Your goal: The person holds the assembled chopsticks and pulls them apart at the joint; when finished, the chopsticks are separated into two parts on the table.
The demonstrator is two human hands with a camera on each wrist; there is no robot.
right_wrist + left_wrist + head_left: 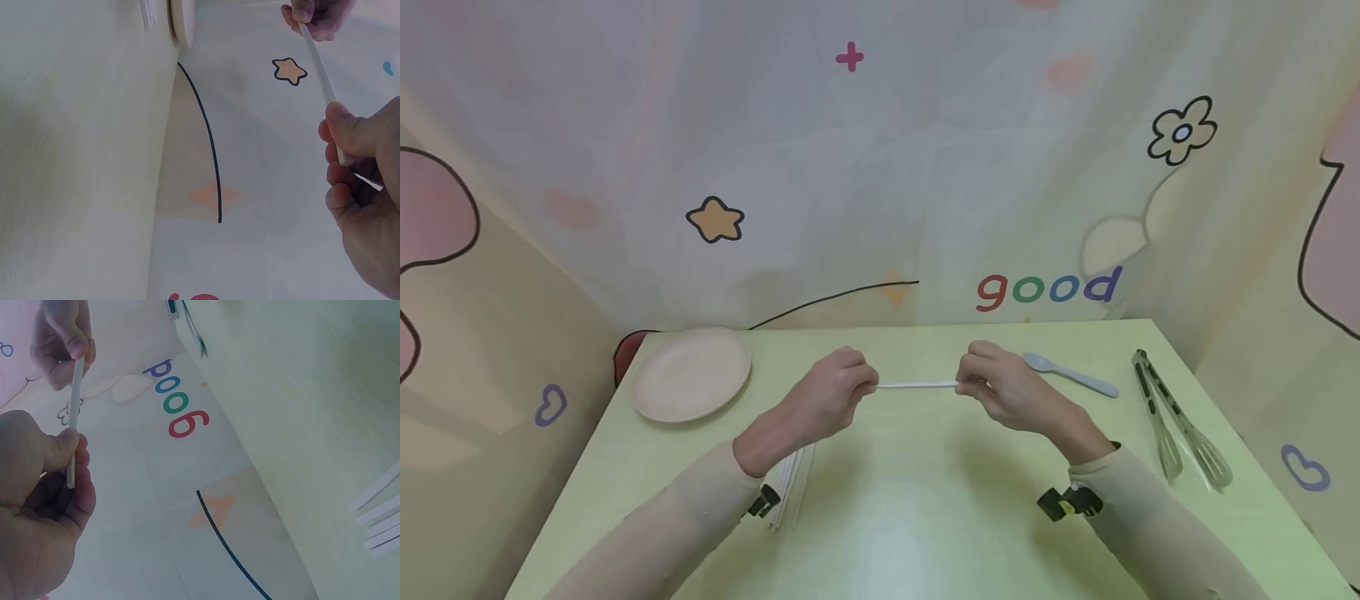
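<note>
A thin white stick (917,385) is stretched level between both hands above the table. My left hand (835,392) pinches one end between thumb and fingers, and my right hand (1003,385) pinches the other. In the left wrist view, a short tip of the white stick (74,394) pokes out past the left thumb. The right wrist view shows the stick (319,62) running straight from one thumb to the other. Several more white sticks (790,487) lie on the table below my left forearm, partly hidden by it.
A round pale plate (692,375) lies at the table's back left. Behind the right hand is a light blue-grey spoon (1071,375). Tongs (1180,421) with slotted ends lie at the right side. A printed cloth (880,167) hangs behind the pale green table (917,533).
</note>
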